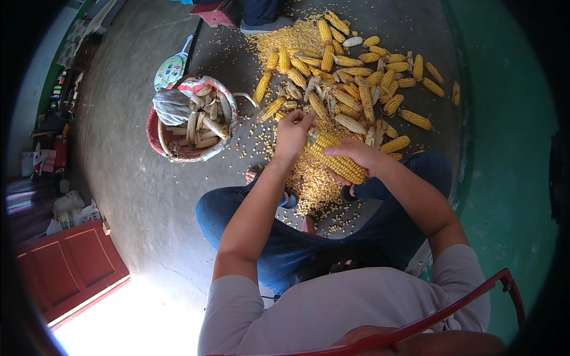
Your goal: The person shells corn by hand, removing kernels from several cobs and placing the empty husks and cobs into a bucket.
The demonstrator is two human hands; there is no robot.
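My right hand (pixel 356 155) grips a large yellow corn ear (pixel 339 161) around its middle, thumb on top. The ear is tilted, one end up and left. My left hand (pixel 291 133) is just beside that upper end, thumb and fingers drawn together. Whether anything is pinched between them cannot be made out. Below the ear, loose corn kernels (pixel 307 187) are heaped on the floor between my feet. Beyond my hands lies a spread of unshelled corn ears (pixel 347 100), some with bits of dry husk.
At left stands a round basket (pixel 153 138) holding bare corncobs (pixel 200 124), with a grey cloth (pixel 171 107) on its rim. A hand fan (pixel 171 71) lies behind it. Another person's shoe (pixel 266 25) is beside a second kernel heap (pixel 291 39) and a red stool (pixel 216 14). A green wall (pixel 503 133) rises at right.
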